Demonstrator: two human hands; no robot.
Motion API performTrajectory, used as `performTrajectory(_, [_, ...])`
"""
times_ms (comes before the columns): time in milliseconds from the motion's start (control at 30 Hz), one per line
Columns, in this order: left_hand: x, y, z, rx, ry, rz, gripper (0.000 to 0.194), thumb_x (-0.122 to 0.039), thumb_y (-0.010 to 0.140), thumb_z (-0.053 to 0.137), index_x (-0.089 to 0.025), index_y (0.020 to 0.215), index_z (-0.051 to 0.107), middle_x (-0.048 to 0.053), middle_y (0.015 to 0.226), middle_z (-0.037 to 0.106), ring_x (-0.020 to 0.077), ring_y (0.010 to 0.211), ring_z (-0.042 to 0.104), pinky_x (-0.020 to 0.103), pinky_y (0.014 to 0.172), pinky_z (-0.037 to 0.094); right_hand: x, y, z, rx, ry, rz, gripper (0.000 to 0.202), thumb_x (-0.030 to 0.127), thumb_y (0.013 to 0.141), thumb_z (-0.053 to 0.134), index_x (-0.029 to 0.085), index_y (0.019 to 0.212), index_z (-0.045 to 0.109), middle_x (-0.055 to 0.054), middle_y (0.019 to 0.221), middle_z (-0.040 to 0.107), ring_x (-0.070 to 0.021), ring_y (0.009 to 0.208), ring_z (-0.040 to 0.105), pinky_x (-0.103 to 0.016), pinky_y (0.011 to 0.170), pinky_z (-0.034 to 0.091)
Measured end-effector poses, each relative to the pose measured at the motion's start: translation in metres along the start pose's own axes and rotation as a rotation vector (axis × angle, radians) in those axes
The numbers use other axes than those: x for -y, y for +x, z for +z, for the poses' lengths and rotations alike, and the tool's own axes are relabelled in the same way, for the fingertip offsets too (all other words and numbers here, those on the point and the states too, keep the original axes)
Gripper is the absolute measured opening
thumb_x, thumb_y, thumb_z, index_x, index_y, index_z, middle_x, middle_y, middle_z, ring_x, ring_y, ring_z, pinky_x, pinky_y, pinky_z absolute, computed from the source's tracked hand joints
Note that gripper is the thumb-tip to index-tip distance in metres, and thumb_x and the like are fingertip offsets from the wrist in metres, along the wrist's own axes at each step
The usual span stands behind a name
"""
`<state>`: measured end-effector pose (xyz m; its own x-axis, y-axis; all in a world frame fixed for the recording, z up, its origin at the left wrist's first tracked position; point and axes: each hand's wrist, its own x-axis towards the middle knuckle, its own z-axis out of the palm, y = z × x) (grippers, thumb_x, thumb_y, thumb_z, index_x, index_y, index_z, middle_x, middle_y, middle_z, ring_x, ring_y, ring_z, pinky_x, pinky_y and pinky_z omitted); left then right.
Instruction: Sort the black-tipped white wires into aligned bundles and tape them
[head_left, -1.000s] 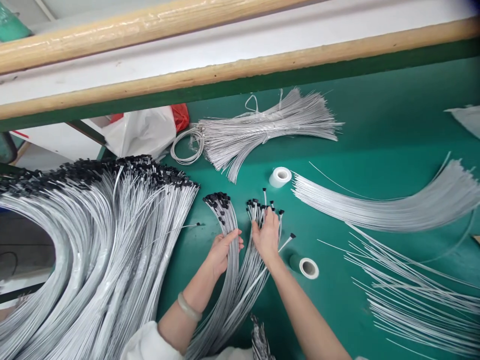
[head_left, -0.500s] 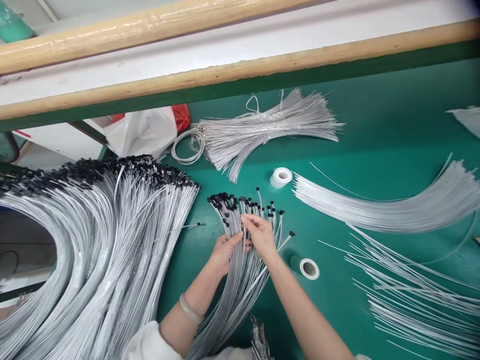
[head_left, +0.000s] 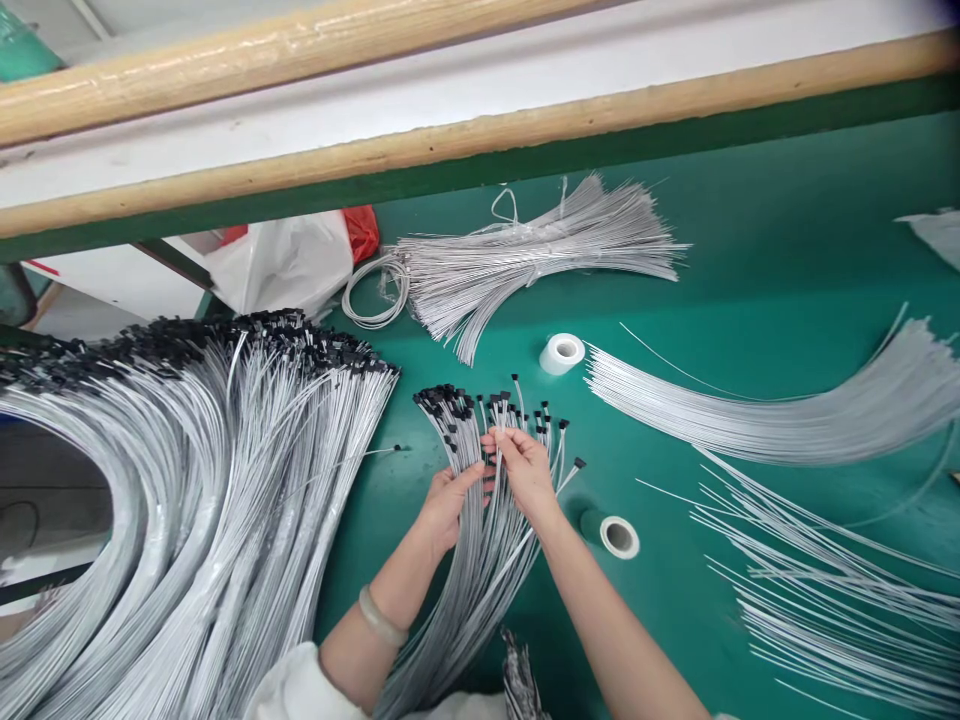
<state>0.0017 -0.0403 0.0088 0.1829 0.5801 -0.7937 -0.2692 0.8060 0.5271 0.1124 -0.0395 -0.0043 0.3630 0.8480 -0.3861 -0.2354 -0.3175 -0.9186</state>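
A bundle of grey-white cables (head_left: pixel 469 560) with black connectors at the far ends lies on the green table in front of me. My left hand (head_left: pixel 448 497) is closed around the left part of this bundle, thumb on top and fingertips showing on its right side. My right hand (head_left: pixel 525 468) pinches a few cables between thumb and fingers just below their black connectors (head_left: pixel 500 402), right of the left hand's clump. A narrow gap shows between the two groups. Several loose cables with black ends fan out at the right of the bundle.
A large heap of black-ended cables (head_left: pixel 247 500) fills the left side. A tied cable bundle (head_left: pixel 540 245) lies at the back. Two tape rolls (head_left: pixel 564 353) stand right of my hands. More cables (head_left: pixel 787 420) lie at the right. A wood-edged shelf (head_left: pixel 450 145) crosses above.
My right hand has shifted slightly to the right with the pinched cables, widening the gap from the clump in my left hand. The left hand has stayed in place.
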Motion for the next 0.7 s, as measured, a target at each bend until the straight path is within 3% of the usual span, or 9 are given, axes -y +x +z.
performTrajectory(100, [-0.001, 0.0, -0.001, -0.037, -0.011, 0.006, 0.025, -0.025, 0.057, 0.074, -0.01, 0.072, 0.063, 0.008, 0.074, 0.067, 0.0126, 0.06, 0.06, 0.02, 0.049, 0.046, -0.01, 0.003, -0.011, -0.091, -0.378, -0.193, 0.03, 0.039, 0.078, 0.044, 0.015, 0.074, 0.062, -0.009, 0.072, 0.063, -0.021, 0.067, 0.058, -0.038, 0.068, 0.047])
performTrajectory(200, [-0.002, 0.001, -0.002, -0.037, -0.017, 0.009, 0.025, -0.027, 0.055, 0.075, -0.01, 0.066, 0.06, 0.003, 0.055, 0.062, 0.01, 0.047, 0.056, 0.019, 0.045, 0.043, -0.014, 0.001, -0.017, -0.227, -0.735, -0.374, 0.036, 0.035, 0.078, 0.041, 0.008, 0.095, 0.059, -0.017, 0.089, 0.059, -0.0289, 0.085, 0.054, -0.047, 0.076, 0.043])
performTrajectory(267, [-0.001, 0.001, -0.002, -0.019, -0.023, 0.008, 0.026, -0.028, 0.055, 0.076, -0.011, 0.066, 0.059, 0.001, 0.05, 0.06, 0.0097, 0.043, 0.054, 0.02, 0.044, 0.042, -0.01, -0.003, -0.015, -0.299, -0.797, -0.477, 0.044, 0.035, 0.077, 0.044, 0.007, 0.11, 0.052, -0.021, 0.105, 0.053, -0.0317, 0.101, 0.047, -0.05, 0.082, 0.04])
performTrajectory(333, [0.0, 0.001, -0.001, 0.007, -0.03, 0.011, 0.027, -0.028, 0.054, 0.075, -0.01, 0.068, 0.059, 0.002, 0.05, 0.06, 0.0101, 0.042, 0.054, 0.021, 0.045, 0.043, -0.004, -0.007, -0.009, -0.246, -0.716, -0.511, 0.044, 0.037, 0.077, 0.048, 0.011, 0.112, 0.051, -0.018, 0.108, 0.051, -0.0294, 0.102, 0.048, -0.047, 0.081, 0.042])
performTrajectory(433, [0.002, 0.001, 0.001, 0.046, -0.041, 0.018, 0.029, -0.026, 0.054, 0.075, -0.01, 0.073, 0.06, 0.002, 0.05, 0.061, 0.0103, 0.042, 0.054, 0.022, 0.046, 0.043, 0.005, -0.012, 0.003, 0.002, -0.411, -0.28, 0.035, 0.043, 0.076, 0.05, 0.018, 0.099, 0.058, -0.006, 0.083, 0.059, -0.0175, 0.06, 0.057, -0.032, 0.051, 0.049])
performTrajectory(500, [0.002, 0.0, 0.002, 0.054, -0.04, 0.019, 0.028, -0.025, 0.055, 0.075, -0.009, 0.072, 0.06, 0.002, 0.049, 0.061, 0.01, 0.04, 0.053, 0.021, 0.044, 0.042, 0.007, -0.011, 0.008, 0.094, -0.214, -0.075, 0.03, 0.045, 0.073, 0.054, 0.019, 0.085, 0.061, 0.002, 0.059, 0.053, -0.0106, 0.036, 0.045, -0.025, 0.031, 0.04])
performTrajectory(600, [0.002, -0.002, 0.002, 0.05, -0.027, 0.013, 0.026, -0.025, 0.056, 0.074, -0.009, 0.07, 0.06, 0.004, 0.05, 0.061, 0.0105, 0.04, 0.054, 0.02, 0.042, 0.041, 0.006, -0.008, 0.01, 0.114, -0.031, 0.046, 0.026, 0.044, 0.066, 0.062, 0.019, 0.068, 0.059, 0.007, 0.044, 0.043, -0.0079, 0.029, 0.037, -0.022, 0.024, 0.032])
performTrajectory(700, [0.002, -0.002, 0.002, 0.043, -0.016, 0.007, 0.024, -0.025, 0.057, 0.074, -0.008, 0.07, 0.06, 0.005, 0.053, 0.063, 0.0113, 0.042, 0.056, 0.02, 0.041, 0.041, 0.005, -0.007, 0.008, 0.089, 0.053, 0.063, 0.024, 0.041, 0.063, 0.066, 0.018, 0.064, 0.058, 0.008, 0.044, 0.045, -0.0068, 0.028, 0.036, -0.02, 0.023, 0.032])
